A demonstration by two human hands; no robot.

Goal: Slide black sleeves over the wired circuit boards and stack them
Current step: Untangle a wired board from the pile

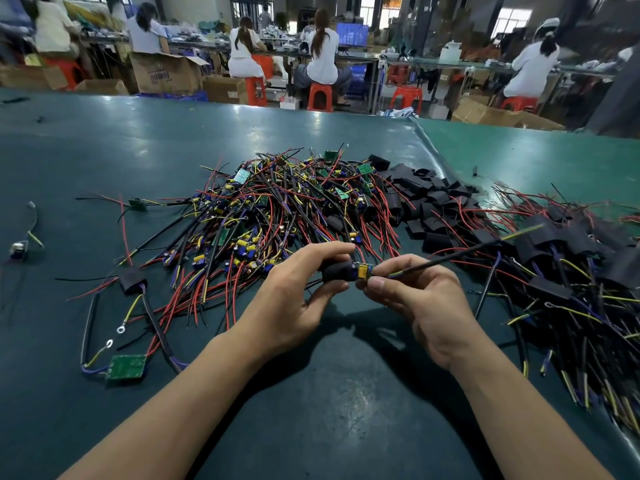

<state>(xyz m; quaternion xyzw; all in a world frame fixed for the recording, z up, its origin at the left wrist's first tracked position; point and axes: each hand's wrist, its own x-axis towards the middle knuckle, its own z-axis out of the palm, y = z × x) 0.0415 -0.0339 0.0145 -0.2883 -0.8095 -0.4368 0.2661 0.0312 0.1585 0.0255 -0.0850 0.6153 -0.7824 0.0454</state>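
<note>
Head view: left hand (294,299) grip grasping a black sleeve (337,270) between thumb and fingers, held above the green surface (104,150). Right hand (419,299) grip pinching a circuit board (363,270) by its wire end, the board's other end just inside the sleeve mouth. Pile of bare wired boards (277,209) behind the hands, loose sleeves (426,199) right of it, sleeved stack (571,258) far right. One bare board (125,367) lies near left.
</note>
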